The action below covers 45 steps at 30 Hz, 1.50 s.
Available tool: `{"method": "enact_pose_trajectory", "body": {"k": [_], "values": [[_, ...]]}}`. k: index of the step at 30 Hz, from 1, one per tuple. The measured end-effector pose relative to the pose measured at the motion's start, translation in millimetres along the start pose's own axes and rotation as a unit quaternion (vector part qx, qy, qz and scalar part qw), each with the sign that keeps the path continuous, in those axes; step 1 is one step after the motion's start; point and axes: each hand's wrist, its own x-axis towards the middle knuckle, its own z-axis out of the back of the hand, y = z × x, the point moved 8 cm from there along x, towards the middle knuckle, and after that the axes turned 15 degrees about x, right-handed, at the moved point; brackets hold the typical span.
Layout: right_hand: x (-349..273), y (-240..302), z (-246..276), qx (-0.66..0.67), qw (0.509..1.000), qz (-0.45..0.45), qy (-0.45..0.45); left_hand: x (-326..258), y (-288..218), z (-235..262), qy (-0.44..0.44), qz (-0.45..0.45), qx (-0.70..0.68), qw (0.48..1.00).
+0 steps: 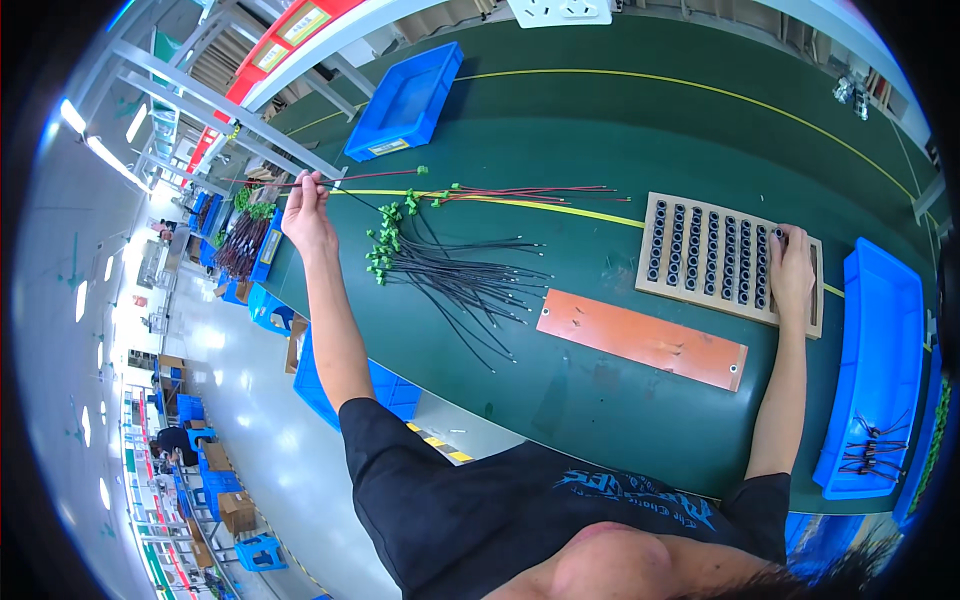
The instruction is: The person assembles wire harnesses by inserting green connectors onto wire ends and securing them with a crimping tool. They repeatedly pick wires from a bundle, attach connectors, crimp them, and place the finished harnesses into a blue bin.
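My left hand [308,212] is raised over the far left part of the green table, its fingertips pinched on a thin red wire [375,174]. A green connector [423,170] sits at the wire's right end. Beneath it lies a fan of black wires [460,280] with green connectors [385,240], and several red wires [540,194] beside them. My right hand [793,272] rests over the right side of a wooden tray [815,300] with rows of black cylindrical parts [710,250]. Its fingertips are closed at one such part [778,234], partly hidden by the fingers.
An orange-brown plate [640,338] lies in front of the tray. A blue bin [405,100] stands at the back left. Another blue bin [880,340], holding short dark wires [876,448], is at the right edge. Metal shelf posts [290,150] rise at the left.
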Motion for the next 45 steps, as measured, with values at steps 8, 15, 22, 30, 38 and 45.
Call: {"method": "enact_pose_trajectory", "body": {"k": [8,15,22,30,38,45], "values": [[0.1,3.3,0.5,0.002,1.000,-0.007,0.011,-15.6,-74.0,-18.8,-0.047,-0.185,0.114,0.975],[-1.2,2.4,10.2,0.208,0.974,-0.066,-0.060,-68.3,-79.2,-104.1,0.110,-0.201,0.233,0.945],[-17.2,101.4,4.5,0.623,0.780,-0.047,-0.020,-283.7,-55.8,-292.3,0.497,-0.217,0.231,0.808],[-30.0,165.0,36.7,0.638,0.768,0.043,0.027,-339.3,-66.7,-337.3,0.585,-0.175,0.189,0.769],[-27.4,156.8,32.7,0.713,0.696,-0.078,0.024,-337.7,-77.5,-343.9,0.613,-0.130,0.144,0.766],[-23.6,159.9,33.3,0.609,0.763,-0.130,0.173,-335.2,-69.9,-342.4,0.642,-0.060,0.119,0.755]]}}
